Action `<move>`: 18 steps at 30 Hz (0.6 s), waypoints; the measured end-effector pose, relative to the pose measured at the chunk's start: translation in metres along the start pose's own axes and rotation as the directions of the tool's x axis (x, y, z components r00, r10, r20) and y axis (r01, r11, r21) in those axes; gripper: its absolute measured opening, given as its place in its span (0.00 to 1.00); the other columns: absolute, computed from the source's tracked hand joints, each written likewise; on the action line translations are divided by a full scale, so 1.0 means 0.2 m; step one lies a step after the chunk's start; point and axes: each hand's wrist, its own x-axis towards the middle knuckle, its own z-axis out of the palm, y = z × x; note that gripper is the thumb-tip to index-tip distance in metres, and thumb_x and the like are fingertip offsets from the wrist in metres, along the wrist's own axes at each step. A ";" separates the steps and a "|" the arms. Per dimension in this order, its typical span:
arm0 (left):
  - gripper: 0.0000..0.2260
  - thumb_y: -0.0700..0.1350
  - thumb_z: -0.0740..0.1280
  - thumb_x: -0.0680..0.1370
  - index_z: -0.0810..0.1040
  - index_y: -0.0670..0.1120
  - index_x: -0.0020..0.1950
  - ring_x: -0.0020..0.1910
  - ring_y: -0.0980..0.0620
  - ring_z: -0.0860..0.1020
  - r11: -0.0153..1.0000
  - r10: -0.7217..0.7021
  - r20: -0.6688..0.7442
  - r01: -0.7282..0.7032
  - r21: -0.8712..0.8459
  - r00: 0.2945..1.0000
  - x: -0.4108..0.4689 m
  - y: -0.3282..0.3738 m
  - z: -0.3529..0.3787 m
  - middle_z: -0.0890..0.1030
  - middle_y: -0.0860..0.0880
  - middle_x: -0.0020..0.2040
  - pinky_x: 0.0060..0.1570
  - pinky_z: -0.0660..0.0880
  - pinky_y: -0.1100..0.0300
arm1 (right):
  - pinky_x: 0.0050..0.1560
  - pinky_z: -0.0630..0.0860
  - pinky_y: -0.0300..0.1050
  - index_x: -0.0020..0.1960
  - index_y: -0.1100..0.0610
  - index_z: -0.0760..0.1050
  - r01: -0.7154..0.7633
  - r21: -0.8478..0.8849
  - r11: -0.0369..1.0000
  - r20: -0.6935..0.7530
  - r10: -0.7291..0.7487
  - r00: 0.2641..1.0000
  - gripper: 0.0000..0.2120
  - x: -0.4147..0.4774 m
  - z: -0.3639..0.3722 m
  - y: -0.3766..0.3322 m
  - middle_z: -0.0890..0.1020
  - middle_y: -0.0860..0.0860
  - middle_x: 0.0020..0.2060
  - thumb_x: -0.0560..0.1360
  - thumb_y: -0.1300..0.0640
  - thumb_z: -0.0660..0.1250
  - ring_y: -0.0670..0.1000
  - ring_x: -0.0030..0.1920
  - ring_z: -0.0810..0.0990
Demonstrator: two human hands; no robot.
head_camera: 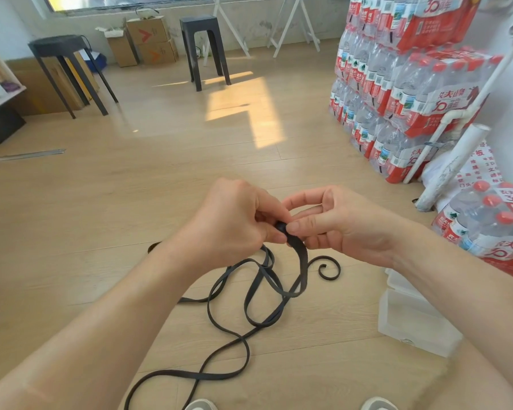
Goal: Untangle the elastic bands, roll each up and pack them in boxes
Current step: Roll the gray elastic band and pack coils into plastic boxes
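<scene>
The clear, lidded plastic box [409, 318] sits on the pale wood-plank floor [131, 202] to your right, partly hidden by your right forearm. What is inside it cannot be made out through the cloudy walls. Along the floor's right edge stand stacked shrink-wrapped packs of water bottles [397, 93], red caps and red labels showing through the film. At the far edge, against the wall, brown cardboard cartons [151, 39] are piled up, and the leftmost one is open with something white in its top.

You hold the long flat black elastic band [302, 261] up in front of you, above the middle of the floor. Your left hand [234, 220] has its grip clenched on a small tight roll [280, 226] at the band's end, pinched between thumb and fingers. Your right hand [338, 223] has its grip on the band just beside that roll, thumb pressing the strap against the fingers.

From your hands the strap drops flat side toward you, then lies in loose crossing loops on the floor. Its long run trails toward the near edge by your left foot. A free end to the right curls into a small spiral [328, 270] near the box.

Two dark stools [205, 45] stand toward the far edge.
</scene>
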 end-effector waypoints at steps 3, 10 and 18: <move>0.12 0.37 0.77 0.66 0.85 0.54 0.41 0.37 0.61 0.78 0.993 0.043 0.007 -0.043 0.108 0.999 -0.01 -0.01 0.00 0.83 0.56 0.35 0.39 0.76 0.65 | 0.43 0.76 0.43 0.50 0.56 0.80 0.019 -0.088 0.996 -0.054 -0.024 0.998 0.19 -0.01 0.03 0.00 0.86 0.57 0.41 0.60 0.55 0.77 0.49 0.41 0.83; 0.11 0.36 0.78 0.65 0.84 0.51 0.41 0.35 0.56 0.78 0.999 -0.009 0.048 0.011 -0.042 0.999 0.00 -0.01 -0.01 0.82 0.49 0.35 0.43 0.77 0.58 | 0.43 0.79 0.43 0.49 0.58 0.76 0.079 -0.007 0.997 -0.075 -0.079 0.994 0.19 0.00 0.03 0.02 0.84 0.59 0.40 0.59 0.62 0.75 0.53 0.40 0.83; 0.11 0.41 0.76 0.63 0.85 0.45 0.44 0.38 0.47 0.74 0.925 0.030 0.142 0.026 -0.378 0.989 0.01 -0.03 -0.04 0.79 0.40 0.40 0.42 0.73 0.57 | 0.40 0.79 0.41 0.49 0.57 0.72 0.103 0.190 0.976 0.062 -0.117 0.991 0.16 -0.01 0.01 0.02 0.82 0.58 0.40 0.66 0.70 0.71 0.53 0.39 0.81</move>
